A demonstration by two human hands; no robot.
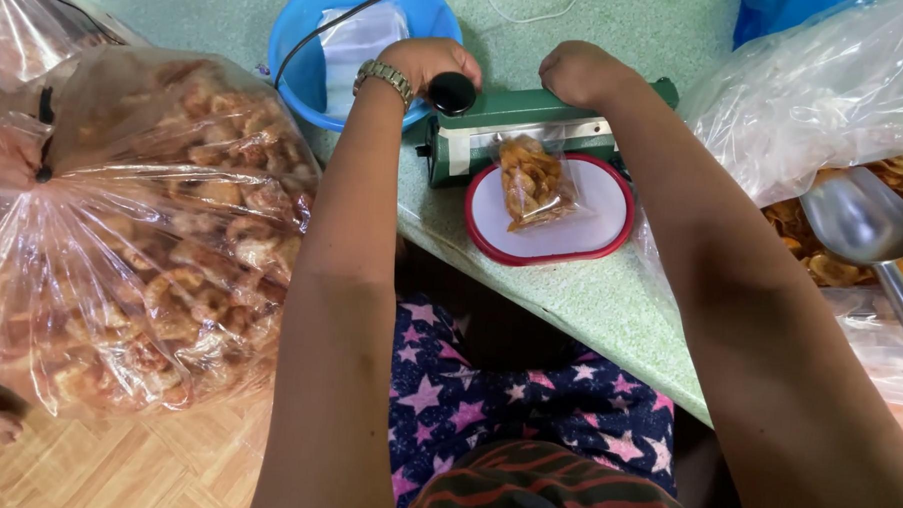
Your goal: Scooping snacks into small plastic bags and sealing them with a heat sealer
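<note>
A green heat sealer point(496, 125) sits on the green table point(590, 299). My left hand point(428, 63), with a metal watch on the wrist, presses down on the sealer's arm beside its black knob point(451, 93). My right hand point(578, 73) is closed on the right part of the same arm. A small clear bag of fried snacks point(534, 182) has its top edge clamped in the sealer. The bag lies on a white lid with a red rim point(597, 239).
A blue basin point(304, 29) with clear bags stands behind the sealer. A large plastic bag of fried snacks point(142, 233) fills the left. At the right lies an open bag of chips point(827, 97) with a metal scoop point(868, 229).
</note>
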